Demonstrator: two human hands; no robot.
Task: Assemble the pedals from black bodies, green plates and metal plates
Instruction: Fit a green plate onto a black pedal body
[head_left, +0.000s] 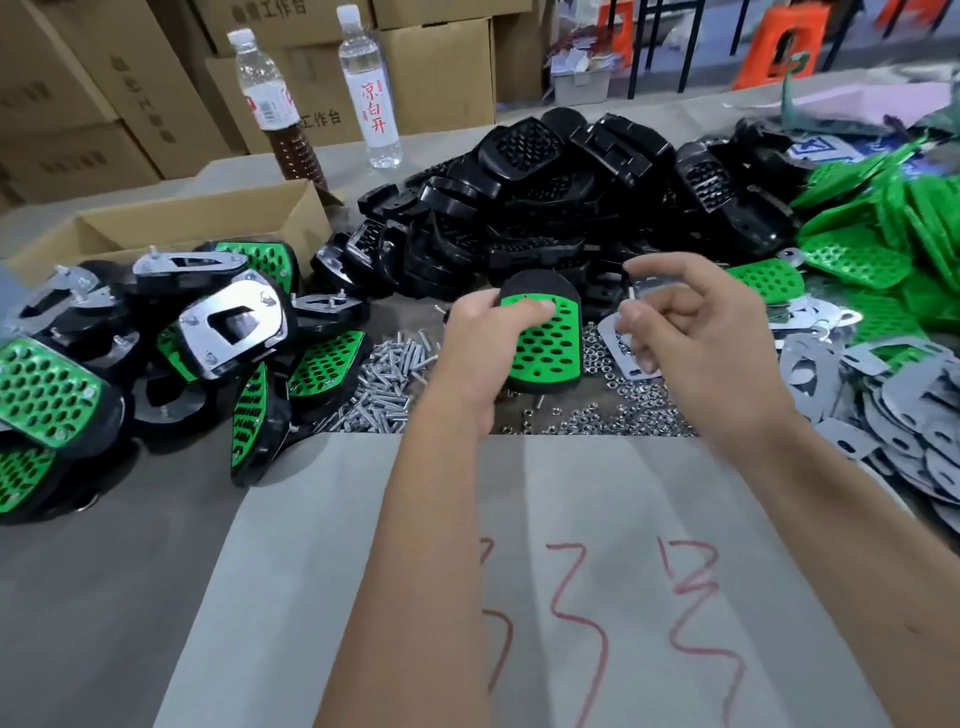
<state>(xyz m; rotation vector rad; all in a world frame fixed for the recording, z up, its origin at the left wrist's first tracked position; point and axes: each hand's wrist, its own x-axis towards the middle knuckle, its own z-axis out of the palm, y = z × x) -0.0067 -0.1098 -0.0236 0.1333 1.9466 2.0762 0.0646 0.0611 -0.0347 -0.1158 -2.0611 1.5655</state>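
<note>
Left hand (480, 340) gripping the pedal in progress (545, 332): black body with green plate seated on top, thumb pressing the plate's far end. Long axis running away from the body, slightly tilted; held just above the tabletop (104, 597).

Right hand (691, 332) hovering just right of that pedal, fingers curled, pinching what looks like a small screw at the fingertips (631, 312); too small to confirm. A metal plate (623, 345) lying directly beneath that hand, touching the nut scatter.

Next move likely turning on this: screw holes sitting on the green face, right hand nearer, approaching from the right and above. Screw needing to line up with a hole at the plate's corner.

Feeding stock outward: screws (384, 379) piling left of the pedal, nuts (613, 415) in front and right, metal plates (883, 405) heaping far right, green plates (883, 228) behind them, black bodies (545, 197) stacking up centre-back.

Finished pedals (156, 353) piling on the left, some metal side up with screw ends showing.

Cardboard box (171, 228) behind that pile, open; contents not visible. Two bottles (369, 83) standing behind it, one partly filled with brown liquid.
</note>
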